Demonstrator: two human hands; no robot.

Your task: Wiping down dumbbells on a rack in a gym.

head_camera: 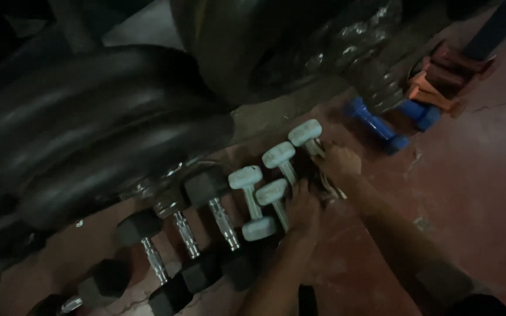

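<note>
Dumbbells: four pale grey dumbbells (260,202) lie in a row on the red floor (475,175), beside black hex dumbbells (218,225).
Left hand (304,209): fingers closed around one pale dumbbell's lower end.
Right hand (339,164): fingers curled at another's; grip unclear.
Behind: black weight plates (101,140), blue dumbbells (376,124).

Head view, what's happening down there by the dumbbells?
A person is reaching down to a row of small pale dumbbells lying on the reddish floor. The left hand is on the near end of one pale dumbbell; the right hand is at the far end of the row. It is too dark to tell whether the fingers have closed. Black hex dumbbells lie alongside, with large black weight plates behind and blue dumbbells farther off.
</note>
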